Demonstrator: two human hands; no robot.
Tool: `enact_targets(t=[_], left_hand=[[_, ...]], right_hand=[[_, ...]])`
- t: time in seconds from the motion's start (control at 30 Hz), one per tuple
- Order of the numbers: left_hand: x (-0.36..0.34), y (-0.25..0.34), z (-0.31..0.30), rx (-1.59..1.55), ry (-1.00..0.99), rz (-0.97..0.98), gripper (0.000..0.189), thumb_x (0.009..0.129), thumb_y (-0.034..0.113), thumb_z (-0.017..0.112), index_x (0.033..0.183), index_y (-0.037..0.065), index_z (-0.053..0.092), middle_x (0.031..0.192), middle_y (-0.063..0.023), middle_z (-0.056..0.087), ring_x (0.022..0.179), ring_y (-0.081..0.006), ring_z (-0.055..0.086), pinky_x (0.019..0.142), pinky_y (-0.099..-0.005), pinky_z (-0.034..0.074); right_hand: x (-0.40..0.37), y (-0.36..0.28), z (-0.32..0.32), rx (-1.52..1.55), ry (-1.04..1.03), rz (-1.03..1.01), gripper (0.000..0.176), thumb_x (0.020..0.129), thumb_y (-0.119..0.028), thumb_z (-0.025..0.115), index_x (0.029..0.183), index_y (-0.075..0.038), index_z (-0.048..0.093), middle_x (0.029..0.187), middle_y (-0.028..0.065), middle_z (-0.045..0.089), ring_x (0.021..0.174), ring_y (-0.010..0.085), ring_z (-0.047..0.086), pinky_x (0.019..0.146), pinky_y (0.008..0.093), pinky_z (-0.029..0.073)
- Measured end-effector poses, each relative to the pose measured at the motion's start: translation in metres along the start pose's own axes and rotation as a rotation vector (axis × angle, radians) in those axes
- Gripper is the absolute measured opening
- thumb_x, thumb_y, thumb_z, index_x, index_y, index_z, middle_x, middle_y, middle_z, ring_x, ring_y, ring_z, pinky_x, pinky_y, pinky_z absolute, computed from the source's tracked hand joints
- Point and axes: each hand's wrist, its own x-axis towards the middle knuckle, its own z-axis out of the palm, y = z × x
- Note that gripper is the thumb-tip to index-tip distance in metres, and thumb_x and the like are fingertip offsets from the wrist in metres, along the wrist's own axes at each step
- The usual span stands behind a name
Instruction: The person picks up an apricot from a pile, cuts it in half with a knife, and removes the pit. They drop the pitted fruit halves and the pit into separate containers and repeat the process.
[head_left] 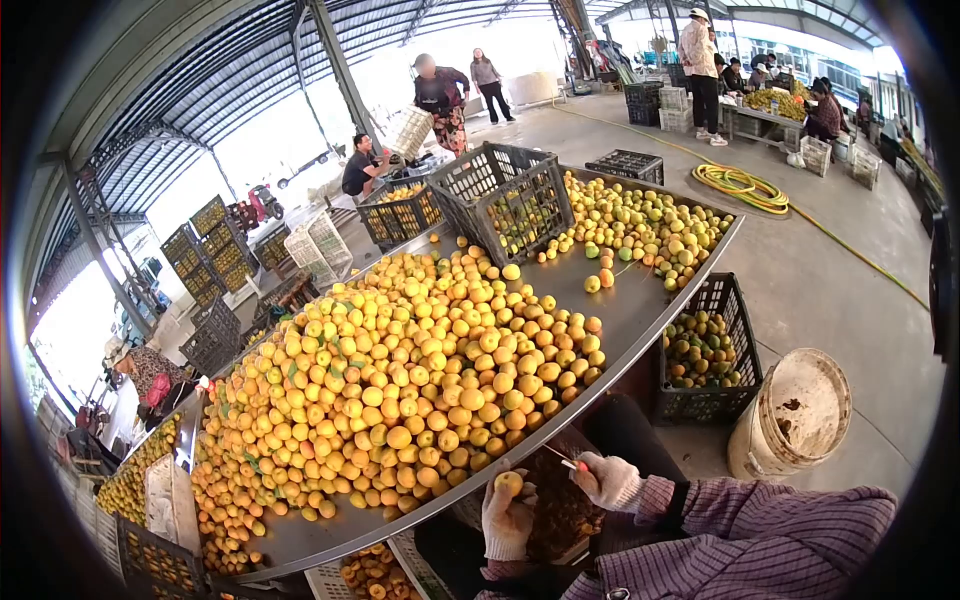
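Note:
Gloved in white, my left hand [508,522] is closed around a single yellow apricot [509,484], just below the table's near edge. Close beside it, my right hand [610,481], also gloved, grips a small thin tool with a red end [580,465]; its slender tip points toward the apricot, and its exact kind is too small to make out. In front of both hands, a large heap of apricots [400,370] covers much of the metal table [625,310]. Dark reddish-brown pieces [560,515] lie below, between my hands and lap.
A black crate [505,205] sits on the table's far side, near greener fruit [650,225]. To my right stand a crate of fruit [710,350] and a dirty white bucket [800,410]. A yellow hose [740,187] lies coiled on the floor. Several people are farther off.

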Motion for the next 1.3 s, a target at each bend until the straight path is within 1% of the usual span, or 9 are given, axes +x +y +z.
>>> enact_targets(t=[0.03,0.1,0.17,0.23,0.27,0.37,0.5,0.7,1.3], left_hand=[[0.002,0.001,-0.003,-0.061,-0.001,0.028,0.053,0.089,0.021,0.07,0.134,0.004,0.049,0.114,-0.0135,0.06,0.089,-0.0219,0.061,0.076,-0.0328,0.05],[0.001,0.001,-0.003,-0.109,-0.046,0.046,0.053,0.09,0.024,0.07,0.134,0.003,0.049,0.115,-0.0153,0.06,0.093,-0.0238,0.062,0.079,-0.0338,0.051],[-0.002,0.002,0.003,-0.057,-0.026,0.068,0.054,0.09,0.026,0.07,0.134,0.003,0.049,0.115,-0.0152,0.06,0.097,-0.0256,0.062,0.082,-0.0346,0.052],[0.0,-0.001,0.007,-0.031,-0.027,0.052,0.056,0.091,0.027,0.068,0.136,0.002,0.048,0.116,-0.0152,0.06,0.099,-0.0254,0.062,0.085,-0.035,0.051],[0.001,-0.002,0.006,-0.02,-0.067,0.033,0.057,0.091,0.028,0.068,0.137,0.002,0.047,0.117,-0.0152,0.06,0.1,-0.0251,0.062,0.086,-0.0355,0.051],[-0.002,-0.005,0.006,0.027,-0.137,-0.002,0.059,0.092,0.03,0.066,0.138,0.0,0.045,0.119,-0.0145,0.061,0.102,-0.0236,0.063,0.088,-0.0356,0.049],[-0.004,-0.008,0.005,0.165,-0.163,-0.002,0.069,0.093,0.042,0.062,0.143,0.0,0.04,0.116,-0.0119,0.063,0.105,-0.0239,0.061,0.091,-0.0374,0.049],[-0.003,-0.008,0.011,0.205,-0.218,-0.026,0.077,0.089,0.049,0.065,0.142,-0.002,0.04,0.116,-0.017,0.062,0.106,-0.0263,0.062,0.094,-0.0385,0.05],[-0.009,-0.013,0.019,0.26,-0.325,-0.028,0.075,0.092,0.054,0.059,0.139,-0.002,0.044,0.108,-0.0097,0.061,0.098,-0.019,0.058,0.089,-0.0318,0.047]], right_hand=[[0.0,0.008,0.003,-0.001,-0.003,0.013,0.033,0.099,-0.035,0.053,0.103,-0.003,0.06,0.077,0.013,0.065,0.072,0.0289,0.066,0.062,0.0365,0.05],[0.008,0.031,0.015,-0.022,-0.148,0.331,0.037,0.099,-0.036,0.054,0.109,-0.001,0.06,0.084,0.012,0.066,0.077,0.0236,0.065,0.067,0.0325,0.05],[0.008,0.044,0.021,0.187,-0.136,0.257,0.042,0.099,-0.038,0.055,0.115,0.0,0.06,0.091,0.0077,0.066,0.081,0.0164,0.062,0.071,0.0282,0.049],[0.005,0.064,0.037,0.783,-0.21,0.194,0.039,0.099,-0.035,0.056,0.116,0.0,0.061,0.092,0.0032,0.064,0.085,0.0111,0.058,0.074,0.025,0.048],[0.005,0.043,0.029,0.601,-0.174,0.178,0.034,0.1,-0.03,0.056,0.117,0.0,0.059,0.094,-0.0005,0.062,0.084,0.0087,0.055,0.074,0.0227,0.047],[0.001,0.046,0.031,0.7,-0.192,0.09,0.034,0.1,-0.031,0.056,0.116,-0.001,0.059,0.091,-0.0022,0.06,0.082,0.0071,0.053,0.071,0.022,0.046],[-0.009,0.003,0.005,0.613,-0.388,0.345,0.036,0.103,-0.037,0.049,0.111,-0.004,0.058,0.074,-0.0049,0.05,0.063,0.0056,0.045,0.057,0.0243,0.041],[-0.013,-0.003,0.009,0.586,-0.393,0.254,0.039,0.103,-0.04,0.047,0.109,-0.002,0.056,0.073,-0.0016,0.051,0.066,0.0078,0.047,0.062,0.0263,0.044],[-0.016,-0.002,0.021,0.444,-0.437,0.299,0.044,0.102,-0.041,0.049,0.104,0.002,0.06,0.073,0.0025,0.057,0.071,0.0101,0.047,0.063,0.0309,0.043]])
